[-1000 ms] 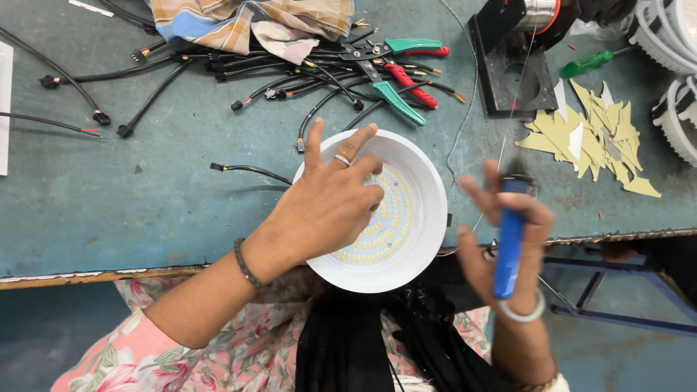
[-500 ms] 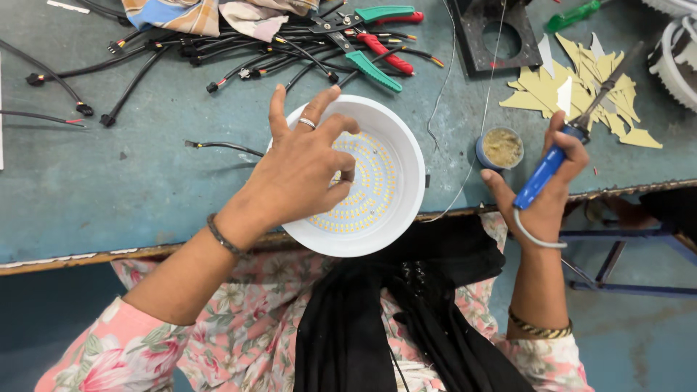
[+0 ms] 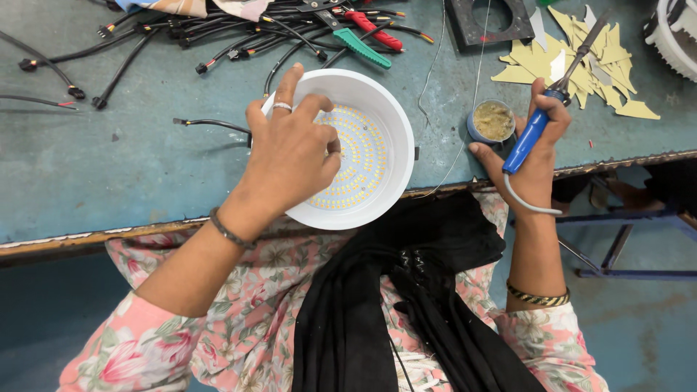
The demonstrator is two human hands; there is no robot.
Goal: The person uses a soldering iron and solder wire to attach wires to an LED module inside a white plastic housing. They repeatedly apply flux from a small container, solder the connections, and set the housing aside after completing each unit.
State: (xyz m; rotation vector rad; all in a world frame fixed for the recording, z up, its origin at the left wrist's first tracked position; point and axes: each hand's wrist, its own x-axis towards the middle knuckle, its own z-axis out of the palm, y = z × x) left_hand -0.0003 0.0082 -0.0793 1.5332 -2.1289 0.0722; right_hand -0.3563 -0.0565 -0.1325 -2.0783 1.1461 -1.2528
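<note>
A round white lamp housing (image 3: pixel 388 120) with a disc of yellow light dots (image 3: pixel 357 160) lies at the near edge of the blue-green workbench (image 3: pixel 131 181). My left hand (image 3: pixel 290 156) rests over its left side, fingers curled on the rim and into the bowl, holding it. My right hand (image 3: pixel 534 156) grips a blue-handled soldering iron (image 3: pixel 537 123), tip pointing up and right over yellow scraps. A small round tin of brownish paste (image 3: pixel 493 120) sits just left of that hand. A thin wire (image 3: pixel 465 123) runs down between lamp and tin.
Black cables with plugs (image 3: pixel 210 40) and red- and green-handled pliers (image 3: pixel 367 33) lie at the back. Yellow paper offcuts (image 3: pixel 581 62) lie at the right, a black square frame (image 3: pixel 490 22) behind them. A white ribbed part (image 3: pixel 679 36) sits at the far right.
My right hand has risen from below the bench edge with the soldering iron and now rests beside the tin. My left hand stays on the lamp housing.
</note>
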